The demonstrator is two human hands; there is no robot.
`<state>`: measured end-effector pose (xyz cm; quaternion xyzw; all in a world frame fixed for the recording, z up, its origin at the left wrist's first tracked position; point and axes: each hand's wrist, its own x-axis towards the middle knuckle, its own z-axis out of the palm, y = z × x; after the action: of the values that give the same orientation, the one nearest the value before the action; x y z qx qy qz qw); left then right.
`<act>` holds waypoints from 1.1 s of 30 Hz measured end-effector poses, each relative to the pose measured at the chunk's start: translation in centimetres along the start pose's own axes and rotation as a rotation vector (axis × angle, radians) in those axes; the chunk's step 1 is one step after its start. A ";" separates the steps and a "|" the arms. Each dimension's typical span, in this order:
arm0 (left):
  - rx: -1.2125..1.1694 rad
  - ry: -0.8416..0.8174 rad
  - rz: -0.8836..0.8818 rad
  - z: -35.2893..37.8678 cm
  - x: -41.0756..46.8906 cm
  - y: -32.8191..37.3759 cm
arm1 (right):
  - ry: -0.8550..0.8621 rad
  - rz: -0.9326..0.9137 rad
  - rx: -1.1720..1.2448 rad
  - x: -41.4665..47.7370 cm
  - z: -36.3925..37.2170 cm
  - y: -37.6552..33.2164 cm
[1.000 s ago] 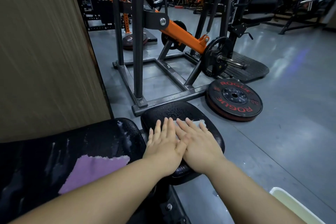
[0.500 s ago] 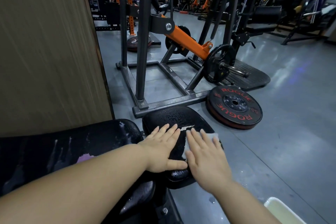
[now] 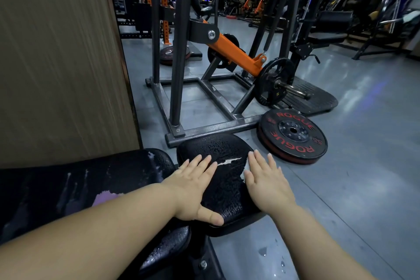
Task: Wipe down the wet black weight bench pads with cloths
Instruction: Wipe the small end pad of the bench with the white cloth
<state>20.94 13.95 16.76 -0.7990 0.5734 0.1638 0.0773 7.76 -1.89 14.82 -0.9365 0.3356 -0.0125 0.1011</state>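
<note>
One wet, droplet-covered black seat pad (image 3: 225,188)

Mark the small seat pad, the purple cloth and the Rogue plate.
small seat pad (image 3: 216,145), head view, wet far end.
purple cloth (image 3: 105,196), head view, its visible corner.
Rogue plate (image 3: 293,130), head view, centre hub.

Gym — lever machine (image 3: 236,54), ROGUE plate (image 3: 293,136), benches etc.

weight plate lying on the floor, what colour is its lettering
Red, on a black plate with a red edge; the head view shows it clearly.
</note>
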 end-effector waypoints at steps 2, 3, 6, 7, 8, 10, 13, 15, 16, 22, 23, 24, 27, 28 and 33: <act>0.009 0.013 -0.010 0.2 0.0 0.0 | 0.040 -0.109 -0.090 -1.2 0.7 -1.3; 0.020 0.021 -0.017 0.2 0.0 0.0 | 0.038 -0.182 -0.119 -1.9 1.0 -1.8; 0.064 0.028 -0.042 0.5 -0.1 0.2 | 0.041 -0.319 -0.124 -2.8 1.0 -2.2; 0.081 0.027 -0.053 0.6 -0.2 0.2 | 0.019 -0.340 -0.117 -2.4 0.9 -1.8; 0.099 0.025 -0.064 0.7 -0.3 0.3 | -0.023 -0.323 -0.114 -1.9 0.7 -1.4; 0.130 0.020 -0.086 0.9 -0.6 0.5 | -0.031 -0.248 -0.106 0.0 0.2 -0.2; 0.131 0.015 -0.122 1.2 -0.7 0.7 | -0.083 -0.036 0.021 2.8 -0.7 -0.1; 0.118 0.005 -0.131 1.3 -0.6 0.7 | -0.082 -0.026 -0.028 3.7 -0.6 -1.1; 0.114 -0.001 -0.130 1.2 -0.6 0.7 | -0.070 -0.065 -0.080 3.9 -0.5 -1.9; 0.107 0.007 -0.153 1.1 -0.9 1.0 | -0.106 -0.347 -0.149 2.8 -0.1 -4.2; 0.104 0.007 -0.161 1.1 -1.0 1.0 | -0.119 -0.337 -0.139 3.4 -0.3 -3.9; 0.100 0.003 -0.167 1.1 -1.0 1.0 | -0.126 -0.310 -0.136 4.1 -0.5 -3.4; 0.078 -0.002 -0.180 1.3 -1.1 1.2 | -0.121 -0.146 -0.120 6.5 -0.8 -2.8; 0.071 -0.003 -0.183 1.3 -1.1 1.2 | -0.115 -0.107 -0.121 7.1 -0.8 -3.0; 0.037 -0.015 -0.177 1.3 -1.0 1.0 | -0.173 -0.254 -0.153 7.3 -0.1 -6.2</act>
<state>19.44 14.92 15.93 -0.8438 0.5028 0.1518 0.1105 17.29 -1.86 15.83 -0.9739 0.2047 0.0810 0.0559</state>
